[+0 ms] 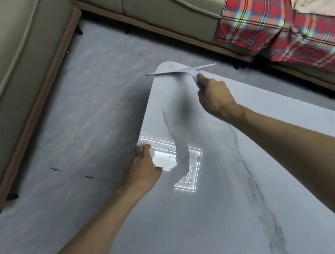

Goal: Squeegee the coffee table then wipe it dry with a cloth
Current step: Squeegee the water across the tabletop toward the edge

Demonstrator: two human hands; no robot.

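Note:
A grey marble-look coffee table (224, 194) with rounded corners fills the lower right of the head view. My right hand (214, 96) grips the handle of a white squeegee (180, 71), whose blade lies across the table's far corner and overhangs both edges. My left hand (146, 166) rests on the table's left edge, thumb on top and fingers over the rim. Water droplets speckle a bright ceiling-light reflection (180, 163) beside that hand. A wet streak runs from the squeegee back toward the reflection. No cloth for drying is in view.
A beige sofa (14, 87) stands at the left and another (167, 5) along the back, with a red plaid blanket (276, 20) draped over the right one. Grey floor (87, 107) lies between the sofas and the table.

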